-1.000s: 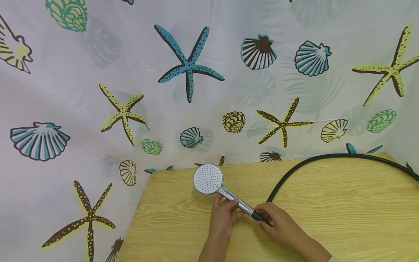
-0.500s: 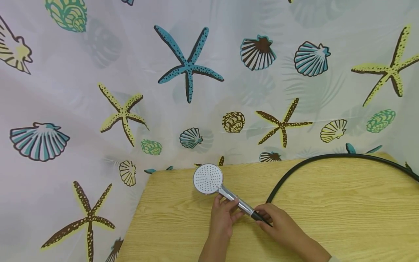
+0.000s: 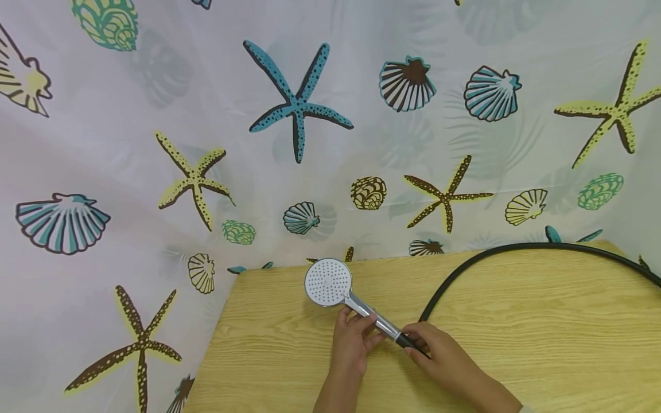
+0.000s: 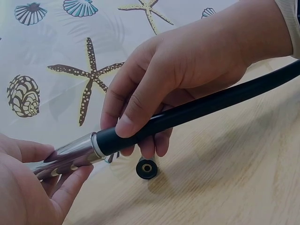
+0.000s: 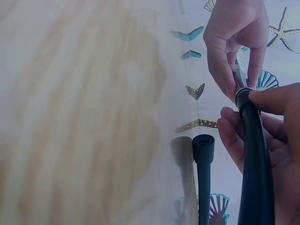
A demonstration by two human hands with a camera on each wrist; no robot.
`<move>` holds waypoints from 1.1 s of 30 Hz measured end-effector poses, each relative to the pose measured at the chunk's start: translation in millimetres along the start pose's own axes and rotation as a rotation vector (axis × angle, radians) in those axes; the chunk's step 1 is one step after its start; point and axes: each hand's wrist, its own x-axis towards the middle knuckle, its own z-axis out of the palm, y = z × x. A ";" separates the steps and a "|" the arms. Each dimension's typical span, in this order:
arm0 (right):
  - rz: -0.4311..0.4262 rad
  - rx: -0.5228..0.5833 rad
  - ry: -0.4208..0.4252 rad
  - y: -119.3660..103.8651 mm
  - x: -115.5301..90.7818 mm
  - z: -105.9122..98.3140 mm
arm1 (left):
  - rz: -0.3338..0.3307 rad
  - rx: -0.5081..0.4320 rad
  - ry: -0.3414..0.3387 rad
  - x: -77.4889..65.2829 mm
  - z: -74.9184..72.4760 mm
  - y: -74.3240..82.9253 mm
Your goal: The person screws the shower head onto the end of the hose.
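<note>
A handheld shower head with a white perforated face and a chrome handle tilts up over the wooden table in the head view. My left hand grips the chrome handle between thumb and fingers. Just below it, my right hand pinches the end of a black hose, which meets the white-ringed end of the handle. Thumb on top and fingers underneath show in the left wrist view. The hose's other end, a round black fitting with a hole, lies on the table beyond the right hand.
Black hose arcs across the back of the wooden table and leaves the head view at the right. A white curtain printed with starfish and shells hangs behind and along the left side.
</note>
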 end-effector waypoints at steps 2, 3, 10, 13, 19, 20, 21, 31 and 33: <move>-0.007 -0.001 0.000 -0.4 -0.3 0.0 | -0.001 -0.001 0.001 0.0 -0.1 -0.1; -0.014 -0.003 0.001 -0.5 -0.3 0.1 | -0.001 -0.002 0.002 0.1 -0.1 -0.2; -0.031 -0.009 0.008 0.0 -0.8 1.3 | 0.003 -0.006 0.003 0.6 -0.1 -0.1; -0.029 -0.010 0.007 0.4 -1.0 1.8 | 0.006 -0.007 0.003 0.8 -0.3 -0.1; -0.002 -0.015 -0.007 1.3 -1.2 1.6 | 0.007 -0.014 -0.002 0.8 -0.6 -0.4; 0.000 -0.016 -0.007 1.5 -1.3 1.6 | 0.007 -0.017 -0.002 0.6 -0.6 -0.3; 0.003 -0.019 -0.006 1.6 -1.3 1.7 | 0.007 -0.021 -0.003 0.2 -0.6 -0.2; -0.052 -0.040 0.052 0.2 0.9 2.2 | 0.005 -0.054 -0.010 -1.6 -1.1 0.8; -0.066 -0.042 0.056 0.1 1.0 2.3 | 0.005 -0.054 -0.010 -1.2 -1.4 0.4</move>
